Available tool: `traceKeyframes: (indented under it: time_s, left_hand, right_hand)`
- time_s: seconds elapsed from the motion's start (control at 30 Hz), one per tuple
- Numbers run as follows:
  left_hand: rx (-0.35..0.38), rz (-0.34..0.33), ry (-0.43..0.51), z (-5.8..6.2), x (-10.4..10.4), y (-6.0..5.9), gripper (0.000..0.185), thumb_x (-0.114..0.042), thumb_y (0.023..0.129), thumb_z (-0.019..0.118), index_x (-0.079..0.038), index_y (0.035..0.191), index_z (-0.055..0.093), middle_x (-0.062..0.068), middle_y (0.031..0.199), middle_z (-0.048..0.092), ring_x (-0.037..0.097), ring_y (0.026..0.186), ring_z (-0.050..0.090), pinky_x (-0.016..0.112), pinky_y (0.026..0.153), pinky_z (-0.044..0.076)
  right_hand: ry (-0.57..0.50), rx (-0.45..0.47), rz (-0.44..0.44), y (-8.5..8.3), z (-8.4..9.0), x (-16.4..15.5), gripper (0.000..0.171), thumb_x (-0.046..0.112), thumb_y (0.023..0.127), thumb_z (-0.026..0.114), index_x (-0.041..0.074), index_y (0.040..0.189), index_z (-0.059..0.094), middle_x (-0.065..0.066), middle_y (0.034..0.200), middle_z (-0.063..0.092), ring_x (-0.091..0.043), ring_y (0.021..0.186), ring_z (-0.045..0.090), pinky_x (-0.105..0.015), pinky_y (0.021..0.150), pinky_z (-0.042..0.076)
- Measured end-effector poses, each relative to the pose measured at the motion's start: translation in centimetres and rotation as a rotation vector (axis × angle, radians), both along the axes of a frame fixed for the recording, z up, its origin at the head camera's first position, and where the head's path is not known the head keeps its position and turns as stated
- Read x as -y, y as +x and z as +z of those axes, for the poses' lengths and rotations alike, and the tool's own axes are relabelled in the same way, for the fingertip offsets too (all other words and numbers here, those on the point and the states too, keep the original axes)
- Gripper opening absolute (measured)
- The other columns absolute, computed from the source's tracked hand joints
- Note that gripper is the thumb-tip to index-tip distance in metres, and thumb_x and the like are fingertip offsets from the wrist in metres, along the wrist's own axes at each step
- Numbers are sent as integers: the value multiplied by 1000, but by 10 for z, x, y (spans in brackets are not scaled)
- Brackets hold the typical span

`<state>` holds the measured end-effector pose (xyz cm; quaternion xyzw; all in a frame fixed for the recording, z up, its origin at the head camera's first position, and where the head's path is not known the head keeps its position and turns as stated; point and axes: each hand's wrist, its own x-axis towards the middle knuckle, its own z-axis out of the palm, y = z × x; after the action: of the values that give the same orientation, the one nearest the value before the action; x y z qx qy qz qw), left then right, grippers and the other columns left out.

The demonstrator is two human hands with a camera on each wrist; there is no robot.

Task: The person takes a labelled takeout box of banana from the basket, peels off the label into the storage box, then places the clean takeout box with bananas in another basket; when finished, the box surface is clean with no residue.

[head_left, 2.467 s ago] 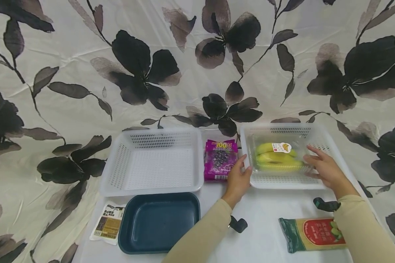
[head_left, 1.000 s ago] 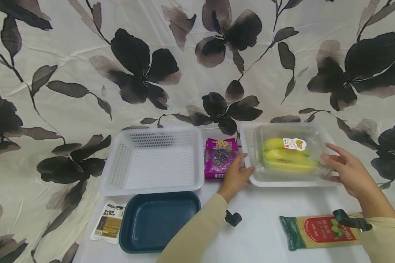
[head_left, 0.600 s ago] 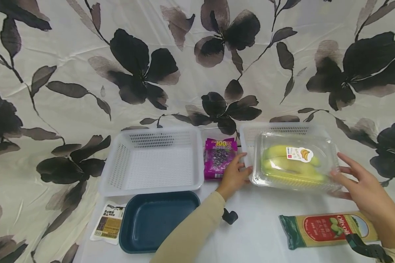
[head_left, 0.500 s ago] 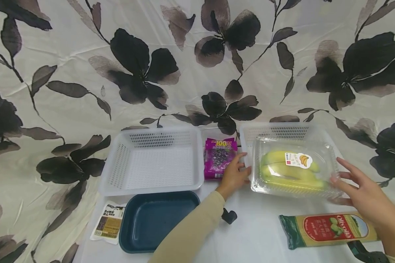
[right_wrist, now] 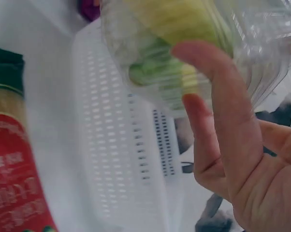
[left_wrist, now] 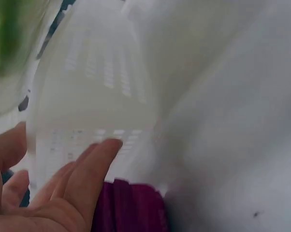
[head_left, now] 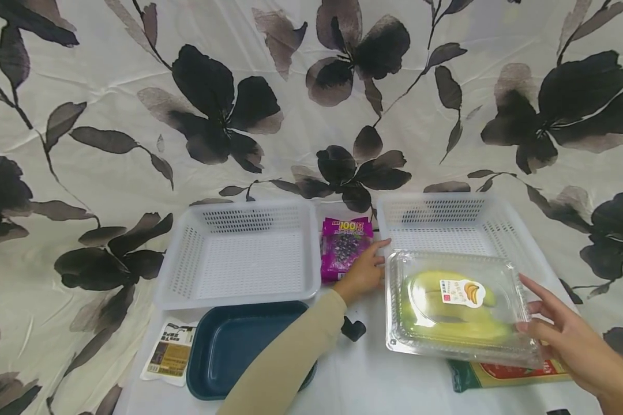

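My right hand (head_left: 576, 340) pinches the right end of a clear plastic clamshell of bananas (head_left: 446, 311), which overlaps the right white basket's front edge and a green-and-red packet (head_left: 467, 377). In the right wrist view, the thumb and fingers of the right hand (right_wrist: 247, 145) grip the clamshell (right_wrist: 174, 72). My left hand (head_left: 362, 275) is at the left side of the right white basket (head_left: 519, 236), fingers extended. Those fingers lie along the slotted basket wall (left_wrist: 107, 53) in the left wrist view. A purple packet (head_left: 345, 251) stands just left of this hand.
Another white basket (head_left: 249, 265) stands at the left with nothing in it. In front of it is a dark blue tray (head_left: 249, 346), partly covered by my left sleeve. A small white-and-brown packet (head_left: 170, 351) lies beside the tray. A floral cloth (head_left: 291, 132) hangs behind.
My right hand has lifted the banana clamshell out of the right basket and brought it toward me, now partly over the green-and-red packet. The left hand has stayed by the basket, shifting slightly left.
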<state>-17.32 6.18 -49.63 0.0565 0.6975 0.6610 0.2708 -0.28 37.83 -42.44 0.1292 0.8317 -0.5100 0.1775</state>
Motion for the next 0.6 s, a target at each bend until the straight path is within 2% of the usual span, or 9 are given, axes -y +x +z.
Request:
traceKeyframes:
  time_s: [0.07,0.13,0.3,0.33,0.4,0.47,0.53,0.57,0.6]
  left_hand:
    - [13,-32,-15,1,2,-4,74,3,93,64,-30,156,42,20,144,57,26,108,70,37,71,64]
    - [8,-69,-39,2,4,-7,71,-4,95,67,-31,155,42,20,145,58,25,109,70,38,72,64]
    - [-22,-144,-99,5,10,-13,70,-17,93,75,-30,154,44,20,146,57,25,117,68,41,79,64]
    - [-26,-152,-113,6,11,-15,70,-19,92,77,-30,154,44,20,147,56,26,118,68,43,82,64]
    - [-39,-168,-149,7,12,-16,71,-23,91,78,-30,154,44,18,148,56,27,124,64,44,83,64]
    - [-48,-179,-173,9,13,-17,73,-24,91,78,-28,155,43,18,149,54,28,129,61,44,83,64]
    - [-52,-184,-190,9,13,-17,73,-24,91,78,-28,155,43,18,150,54,29,129,61,42,80,64]
    - [-58,-188,-195,9,13,-17,74,-24,91,78,-27,156,42,18,150,54,29,130,61,41,78,64]
    - [-61,-191,-198,9,13,-17,74,-24,91,78,-27,156,42,18,150,54,29,129,61,40,78,64]
  right_hand:
    - [-39,27,2,5,-5,-1,93,18,103,60,34,164,-9,12,110,52,-7,89,59,-30,68,58]
    - [-80,51,18,10,-10,-2,94,16,103,58,37,163,-10,16,111,52,-8,90,57,-29,66,56]
    - [-183,62,64,22,-24,-5,94,8,102,54,48,160,-8,12,112,52,-9,84,55,-28,60,52]
    - [-193,84,69,24,-25,-3,94,9,102,54,49,159,-9,3,118,54,-9,85,54,-29,59,51]
    - [-243,123,93,25,-30,-3,97,9,102,54,49,158,-14,3,120,55,-9,88,58,-30,64,55]
    - [-274,191,119,25,-33,-1,98,13,103,53,46,157,-22,-3,129,55,-12,99,60,-35,73,59]
    - [-261,254,122,25,-36,4,98,17,103,54,36,158,-25,-20,139,49,-17,107,58,-39,77,59]
    - [-244,270,118,25,-38,7,99,19,102,56,33,160,-23,-20,138,51,-18,109,59,-42,79,60]
    - [-221,287,112,25,-40,10,100,19,101,58,31,161,-21,-29,142,46,-20,109,58,-43,79,60]
